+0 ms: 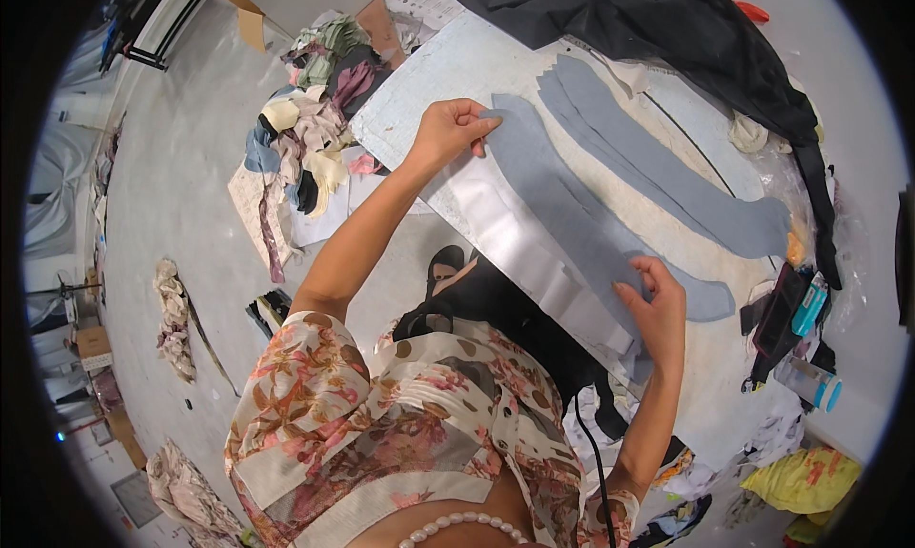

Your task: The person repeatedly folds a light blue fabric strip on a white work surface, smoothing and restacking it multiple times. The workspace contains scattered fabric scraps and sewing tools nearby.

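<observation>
A long, curved grey-blue fabric piece (562, 191) stretches between my hands over a white table (400, 95). My left hand (456, 133) pinches its far left end between thumb and fingers. Toward the other end, my right hand (658, 310) grips the near edge, its fingers curled over the cloth. Beneath the near side of the piece lies a glossy white sheet (500, 219) that reaches the table's near edge. Beyond the held piece, a stack of similar grey-blue fabric pieces (648, 157) rests on the table, their edges slightly offset.
Black cloth (658, 19) drapes over the table's far side. A dark phone-like object (783, 305), a teal packet (810, 305) and a clear container with a blue lid (815, 386) sit at the right. Fabric scraps (324, 133) are heaped left of the table; a yellow bundle (801, 479) lies lower right.
</observation>
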Demonstrator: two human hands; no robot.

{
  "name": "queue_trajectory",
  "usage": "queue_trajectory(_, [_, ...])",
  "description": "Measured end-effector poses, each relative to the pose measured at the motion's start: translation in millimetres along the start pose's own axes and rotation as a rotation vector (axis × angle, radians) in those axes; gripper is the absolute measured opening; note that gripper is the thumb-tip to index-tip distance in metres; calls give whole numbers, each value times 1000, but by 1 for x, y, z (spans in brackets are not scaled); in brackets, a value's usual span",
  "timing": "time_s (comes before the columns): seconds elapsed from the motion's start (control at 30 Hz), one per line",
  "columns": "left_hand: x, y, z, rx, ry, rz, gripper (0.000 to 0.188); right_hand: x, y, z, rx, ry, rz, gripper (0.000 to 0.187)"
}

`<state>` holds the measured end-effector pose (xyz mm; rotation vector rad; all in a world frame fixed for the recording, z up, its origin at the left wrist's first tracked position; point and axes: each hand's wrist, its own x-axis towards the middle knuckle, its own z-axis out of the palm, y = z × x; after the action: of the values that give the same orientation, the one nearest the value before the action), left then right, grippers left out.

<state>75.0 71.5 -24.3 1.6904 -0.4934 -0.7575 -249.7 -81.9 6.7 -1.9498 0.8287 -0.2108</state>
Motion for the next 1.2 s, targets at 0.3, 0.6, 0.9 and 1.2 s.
queue_trajectory(0.3, [7, -4, -5, 23, 10, -13, 14, 4, -4, 3, -38, -4, -36, 31])
queue_trajectory(0.6, [34, -7, 2, 195, 45, 92, 17, 16, -7, 5, -84, 21, -29, 32])
queue_trajectory(0.9, [47, -19, 8, 574, 190, 241, 18, 23, 0, 9, -179, 65, -17, 32])
queue_trajectory(1.2, [27, -10, 44, 1117, 143, 714, 46, 27, 6, 10, -223, 77, -48, 34])
